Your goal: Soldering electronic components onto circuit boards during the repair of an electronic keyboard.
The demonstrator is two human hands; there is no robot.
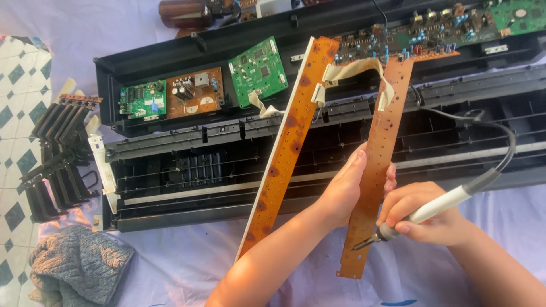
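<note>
The right hand (424,215) has its fingers curled tight around a white-handled soldering iron (421,215), whose dark tip touches the lower part of a long brown circuit strip (375,165). The left hand (347,187) grips that strip at mid-length, thumb on its face, the other fingers wrapped behind. A second brown strip (287,145) leans just to the left, joined by a pale ribbon cable (355,71). Behind both lies an opened black keyboard casing (187,170) holding green circuit boards (259,71), on a pale cloth (170,267).
</note>
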